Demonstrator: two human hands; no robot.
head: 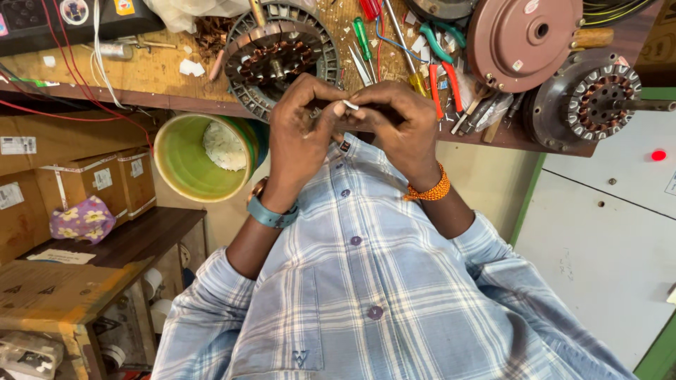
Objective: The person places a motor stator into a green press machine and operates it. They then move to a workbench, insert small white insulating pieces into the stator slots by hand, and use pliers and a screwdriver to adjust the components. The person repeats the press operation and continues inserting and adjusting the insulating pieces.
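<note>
A cluttered wooden bench (162,74) stands above cardboard boxes (91,183), a dark shelf (134,236) and a pale cabinet (605,232) edged in green.

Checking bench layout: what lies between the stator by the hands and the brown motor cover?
In the head view, screwdrivers and pliers lie between the stator and the brown cover.

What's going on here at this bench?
A person in a checked shirt holds both hands together in front of the chest. The left hand, with a blue watch at the wrist, and the right hand, with an orange bead bracelet, pinch a small white slip between the fingertips. Just beyond lies a wound motor stator on the wooden workbench, among screwdrivers and pliers.
</note>
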